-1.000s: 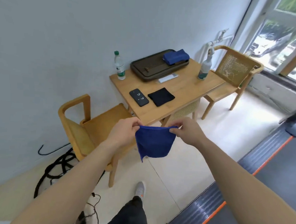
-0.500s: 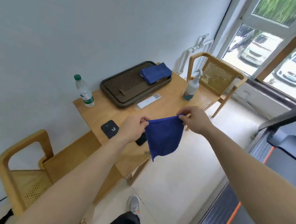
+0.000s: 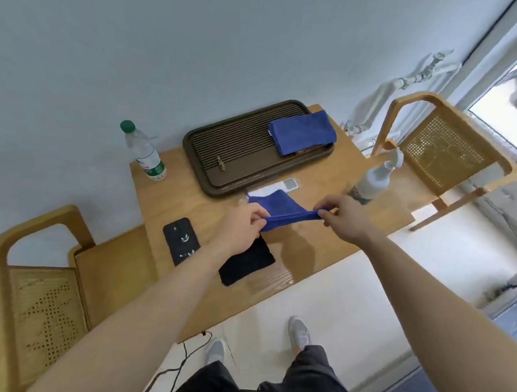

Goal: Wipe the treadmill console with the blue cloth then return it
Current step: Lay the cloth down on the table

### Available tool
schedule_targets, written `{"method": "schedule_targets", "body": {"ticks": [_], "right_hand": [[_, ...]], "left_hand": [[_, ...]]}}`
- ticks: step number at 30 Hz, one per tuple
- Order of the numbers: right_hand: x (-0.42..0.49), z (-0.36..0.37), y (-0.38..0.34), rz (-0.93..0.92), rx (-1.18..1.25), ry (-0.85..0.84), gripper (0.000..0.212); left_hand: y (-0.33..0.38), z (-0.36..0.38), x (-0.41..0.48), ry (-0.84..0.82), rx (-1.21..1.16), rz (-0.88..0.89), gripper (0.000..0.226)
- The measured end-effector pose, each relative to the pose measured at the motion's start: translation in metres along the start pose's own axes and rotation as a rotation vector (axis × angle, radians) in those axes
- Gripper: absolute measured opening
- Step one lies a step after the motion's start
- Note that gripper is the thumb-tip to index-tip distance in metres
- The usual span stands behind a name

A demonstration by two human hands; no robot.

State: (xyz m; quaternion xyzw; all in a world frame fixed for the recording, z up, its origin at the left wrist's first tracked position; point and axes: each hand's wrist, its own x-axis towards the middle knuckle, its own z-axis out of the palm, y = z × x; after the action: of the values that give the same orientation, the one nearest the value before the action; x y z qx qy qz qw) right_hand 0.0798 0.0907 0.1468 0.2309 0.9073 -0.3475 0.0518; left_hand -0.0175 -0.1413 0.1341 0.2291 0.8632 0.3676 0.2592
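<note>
Both hands, left hand [image 3: 240, 227] and right hand [image 3: 344, 219], pinch the soft blue microfibre cloth [image 3: 280, 210] by its corners above the wooden surface [image 3: 314, 246]; light, limp, apparently best gripped there.

I am seeing a bright, evenly lit room, with daylight pouring in from the window [image 3: 514, 89] at the upper right, where the panes are blowing out to near white. The floor [image 3: 336, 290] below it is washing out too. Glare is streaking the table [image 3: 277, 274] at its near edge. The wide lens is bending the wall and the chairs [image 3: 36, 289] toward the edges. The pipes [image 3: 407, 83] and the far right edge are smearing with blur.
</note>
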Motion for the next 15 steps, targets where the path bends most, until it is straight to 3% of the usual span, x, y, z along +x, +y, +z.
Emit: {"method": "schedule_targets", "body": {"ticks": [5, 9, 15], "right_hand": [[0.031, 0.026, 0.088, -0.013, -0.083, -0.341, 0.022], [0.054, 0.024, 0.118, 0.004, -0.121, -0.607, 0.018], [0.096, 0.032, 0.113, 0.005, -0.129, -0.822, 0.019]], "left_hand": [[-0.021, 0.092, -0.002, -0.073, -0.063, -0.297, 0.011], [-0.022, 0.138, -0.006, -0.149, -0.175, -0.503, 0.011], [-0.027, 0.128, 0.022, -0.181, -0.214, -0.551, 0.008]]}}
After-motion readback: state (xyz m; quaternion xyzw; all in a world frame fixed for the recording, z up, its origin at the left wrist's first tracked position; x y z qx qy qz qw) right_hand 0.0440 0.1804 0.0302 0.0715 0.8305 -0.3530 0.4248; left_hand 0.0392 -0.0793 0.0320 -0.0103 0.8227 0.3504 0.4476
